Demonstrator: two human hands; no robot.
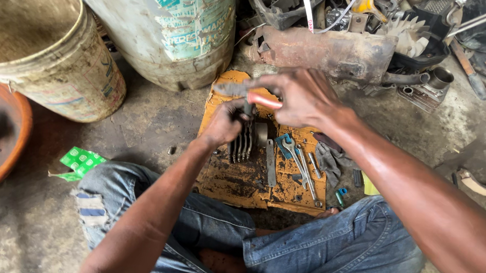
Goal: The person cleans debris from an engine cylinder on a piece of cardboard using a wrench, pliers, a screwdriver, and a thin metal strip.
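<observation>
Steadying finned cylinder point(242, 142) on board point(224, 180) with left hand point(224, 121) clamped round it, right hand point(300, 95) squeezing pliers point(248, 95); best keep pliers square, no twisting.

Finned engine cylinder point(242, 145): dull grey metal, grimy. Pliers point(245, 93): matt steel, glossy orange plastic grip. Board point(227, 177): worn yellow paint, oil-stained. Spanners point(302, 167): bright smooth metal. Bucket point(63, 83): scuffed, dirty plastic. Floor point(155, 126): rough concrete.

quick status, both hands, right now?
Left hand: closed around the dark finned metal engine cylinder, held over the orange board.
Right hand: closed on red-handled pliers.
</observation>
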